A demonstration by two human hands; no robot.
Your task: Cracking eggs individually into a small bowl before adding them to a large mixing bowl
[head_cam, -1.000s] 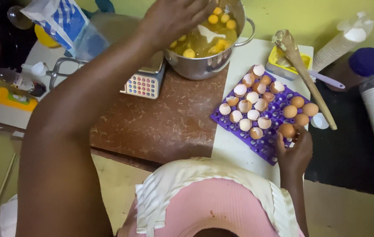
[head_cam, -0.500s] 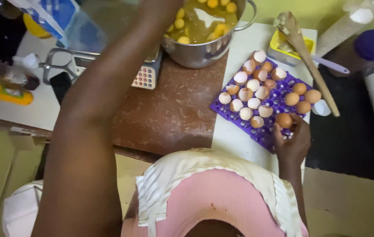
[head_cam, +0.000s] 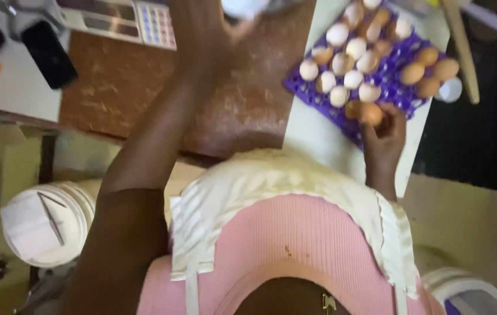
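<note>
The left hand [head_cam: 202, 23] reaches to the top edge, and its fingers are cut off there. It is blurry, so its grip cannot be made out. A pale thing [head_cam: 245, 7] beside it is mostly out of the picture. The right hand [head_cam: 383, 137] curls around a brown egg [head_cam: 372, 114] and hides the lower part of it. The purple egg tray [head_cam: 318, 96] runs off the top. The wooden stick [head_cam: 461, 52] is cut off too. The white bucket [head_cam: 47, 224] is partly hidden behind the left arm.

egg tray [head_cam: 403, 49] right of wooden board [head_cam: 143, 87], phone [head_cam: 49, 53] left
</note>
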